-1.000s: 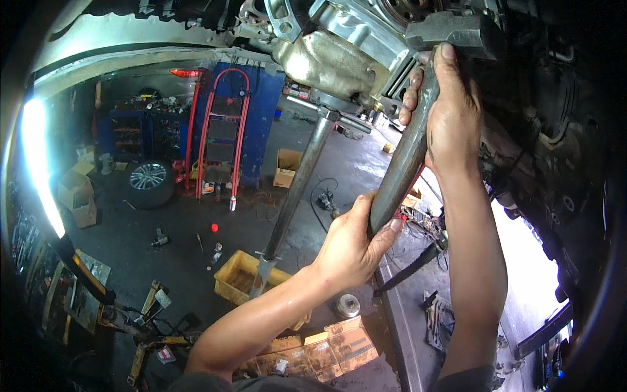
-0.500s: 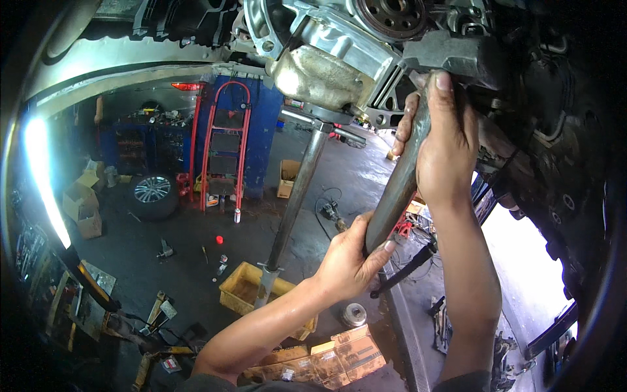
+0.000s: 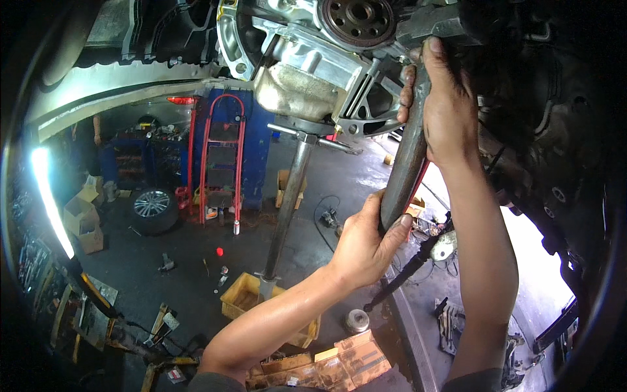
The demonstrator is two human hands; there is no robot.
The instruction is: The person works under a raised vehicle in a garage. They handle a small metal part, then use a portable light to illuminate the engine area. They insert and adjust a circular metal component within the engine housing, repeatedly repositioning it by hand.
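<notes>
My left hand (image 3: 367, 247) is wrapped round the lower end of a thick dark grey bar (image 3: 406, 157). Higher up, my right hand (image 3: 450, 121) grips the same bar, its thumb lying along the top. The bar slants up to the right, its upper end close beneath a dark block (image 3: 434, 25); whether the two are joined I cannot tell. Left of the bar hangs the silver engine (image 3: 313, 55) with its round toothed plate (image 3: 358, 18) and a dull metal oil pan (image 3: 294, 95). A steel support post (image 3: 287, 206) with a crossbar stands under the pan.
A yellow bin (image 3: 241, 295) surrounds the post's foot. Flattened cardboard (image 3: 356, 359) and a round metal part (image 3: 357, 320) lie below my arms. A lit tube lamp (image 3: 52, 202) stands at left. Farther off are a red hand truck (image 3: 206, 163) and a wheel (image 3: 155, 208). A dark rod (image 3: 411, 264) slants behind my hands.
The engine and post have shifted up and left in the picture. Both hands still grip the bar, which now stands steeper and a little farther right at its lower end.
</notes>
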